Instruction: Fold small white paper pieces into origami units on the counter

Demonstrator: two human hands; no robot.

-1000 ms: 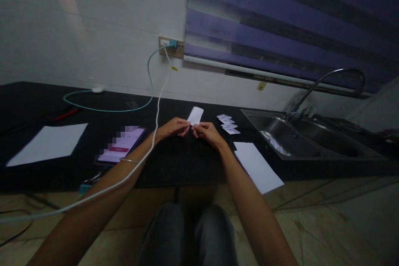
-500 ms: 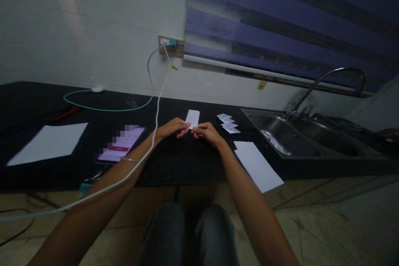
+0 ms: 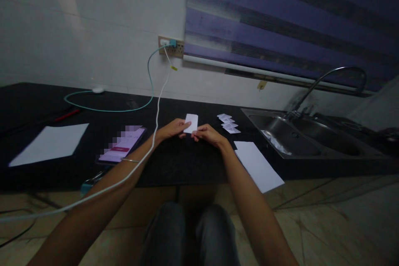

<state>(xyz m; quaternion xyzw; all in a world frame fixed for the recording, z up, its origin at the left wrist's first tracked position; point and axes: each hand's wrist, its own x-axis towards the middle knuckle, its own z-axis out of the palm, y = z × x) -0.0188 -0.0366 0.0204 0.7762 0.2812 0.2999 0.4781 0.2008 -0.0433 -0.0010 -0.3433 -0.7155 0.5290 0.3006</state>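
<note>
A small folded piece of white paper [image 3: 191, 122] is held between my two hands above the black counter [image 3: 183, 162]. My left hand [image 3: 175, 128] grips its left edge, the thumb lying on the front face and the fingers behind. At the lower right corner, my right hand [image 3: 208, 134] pinches the same paper between thumb and fingers. Several small folded white papers [image 3: 229, 124] lie in an overlapping row to the right of my right hand. Closer to the front edge is a stack of white paper strips [image 3: 258, 166].
A larger white sheet [image 3: 50, 143] lies at the left, beside a phone [image 3: 123, 145] with its screen lit. A white cable [image 3: 156, 126] runs from the wall socket [image 3: 171, 46] across my left forearm. On the right is a double sink [image 3: 280, 133] with a curved faucet [image 3: 314, 85].
The folded paper has come slightly down and to the left with both hands. My left thumb now reaches farther over its face. The other papers stay where they were.
</note>
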